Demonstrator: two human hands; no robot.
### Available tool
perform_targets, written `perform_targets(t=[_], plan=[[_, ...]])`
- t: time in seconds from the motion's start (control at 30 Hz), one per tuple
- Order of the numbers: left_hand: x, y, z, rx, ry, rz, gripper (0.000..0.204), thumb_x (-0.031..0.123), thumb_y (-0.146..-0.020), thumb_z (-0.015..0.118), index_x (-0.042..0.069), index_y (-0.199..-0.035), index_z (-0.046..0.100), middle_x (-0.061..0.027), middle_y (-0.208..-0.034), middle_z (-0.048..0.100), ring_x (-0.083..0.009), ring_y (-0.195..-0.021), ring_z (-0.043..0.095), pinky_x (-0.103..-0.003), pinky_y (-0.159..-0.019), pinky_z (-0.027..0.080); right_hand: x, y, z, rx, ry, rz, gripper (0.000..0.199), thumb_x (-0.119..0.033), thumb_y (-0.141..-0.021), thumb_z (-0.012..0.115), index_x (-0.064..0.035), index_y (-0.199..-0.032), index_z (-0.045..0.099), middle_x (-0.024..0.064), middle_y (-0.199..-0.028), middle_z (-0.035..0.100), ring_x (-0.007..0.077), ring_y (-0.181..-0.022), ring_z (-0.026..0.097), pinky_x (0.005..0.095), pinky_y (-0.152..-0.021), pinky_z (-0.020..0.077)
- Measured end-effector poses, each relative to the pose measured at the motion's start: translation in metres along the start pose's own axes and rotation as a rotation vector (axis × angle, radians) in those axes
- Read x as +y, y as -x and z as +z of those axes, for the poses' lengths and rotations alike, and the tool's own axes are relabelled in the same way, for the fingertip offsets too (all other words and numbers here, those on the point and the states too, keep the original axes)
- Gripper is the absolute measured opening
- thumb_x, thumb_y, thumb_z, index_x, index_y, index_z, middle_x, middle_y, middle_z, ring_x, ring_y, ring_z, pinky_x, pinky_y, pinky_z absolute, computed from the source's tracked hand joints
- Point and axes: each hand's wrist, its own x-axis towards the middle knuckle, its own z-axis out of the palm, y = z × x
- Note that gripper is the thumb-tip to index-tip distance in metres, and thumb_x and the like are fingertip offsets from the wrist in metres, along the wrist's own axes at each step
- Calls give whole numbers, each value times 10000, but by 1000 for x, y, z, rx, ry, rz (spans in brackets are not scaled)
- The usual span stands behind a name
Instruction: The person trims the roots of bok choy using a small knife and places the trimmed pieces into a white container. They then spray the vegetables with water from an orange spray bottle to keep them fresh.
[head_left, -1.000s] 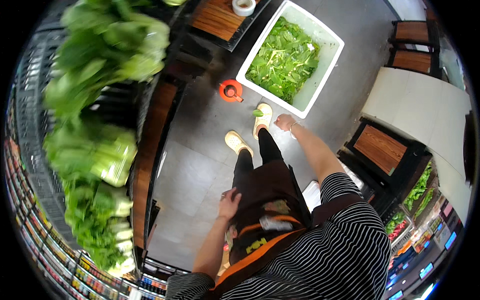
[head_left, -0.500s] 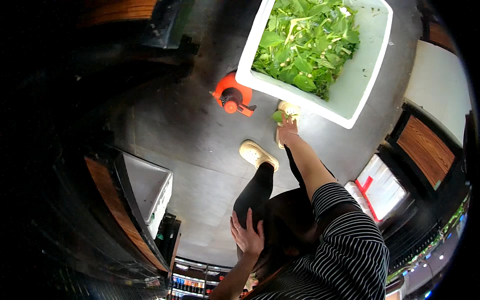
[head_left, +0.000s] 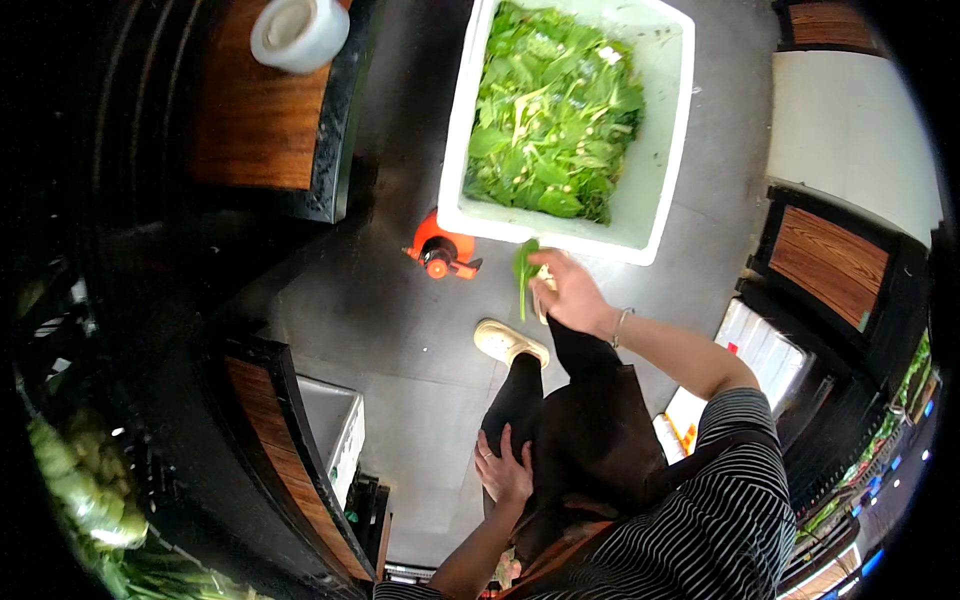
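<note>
My right hand [head_left: 572,290], a little blurred, pinches a green leaf on a stalk [head_left: 523,270] just in front of the near edge of a white foam box [head_left: 665,150]. Loose leafy greens [head_left: 555,120] fill most of that box, with its right inner wall bare but for a few scraps. Lower down, my left hand [head_left: 506,466] lies with fingers spread on my left knee, holding nothing. Beside the box's near left corner stands an orange-red spray bottle [head_left: 440,250] with a dark nozzle.
On the left, a wooden counter [head_left: 265,120] with a dark edge bears a roll of clear film [head_left: 298,30]. A grey-white crate [head_left: 335,425] sits at lower left. Foam boxes [head_left: 750,345] line the right beside dark wood-panelled shelving [head_left: 828,255]. My cream clogs [head_left: 508,342] rest on the grey floor.
My right hand has risen from near the floor by my right clog with the leaf in it. The view has shifted, bringing the counter and film roll in. My left hand stays on the knee.
</note>
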Motion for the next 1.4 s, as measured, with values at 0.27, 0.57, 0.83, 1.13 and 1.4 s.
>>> perform_targets(t=[0.27,0.57,0.83,1.13,1.4], plan=[[11,11,8,-98,-7,-43,515,487,-897,542,287,-1362,451,-186,-1443,305,-390,-1290,341,-503,-1029,347,-13,-58,-51,517,193,42,649,-188,-802,664,-238,-1403,423,226,-1406,407,416,-1183,510,425,-947,475],[-1,25,45,0,124,-34,525,478,-889,554,281,-1364,449,-183,-1446,297,-392,-1279,348,-511,-1022,350,6,-105,141,-428,431,271,793,-575,-753,640,-81,-1346,458,213,-1322,483,364,-1304,356,377,-1066,346],[3,20,61,114,160,-145,518,489,-878,562,290,-1345,457,-179,-1438,325,-385,-1279,358,-507,-1022,350,20,-108,141,-542,115,194,422,-443,-730,703,-98,-970,660,80,-950,681,240,-913,645,338,-829,481],[11,42,8,-308,484,-253,595,543,-907,482,315,-1437,338,-179,-1490,292,-400,-1326,346,-486,-1051,362,-235,102,-90,-623,-550,367,470,-427,-984,434,-30,-778,579,16,-650,553,106,-636,514,253,-646,416],[13,61,-126,188,796,-271,486,452,-941,471,95,-1266,529,-240,-1193,579,-423,-1077,561,-481,-930,457,-424,224,-236,-563,-559,82,384,-357,-976,482,-23,-831,606,-7,-670,541,63,-593,491,231,-550,396]])
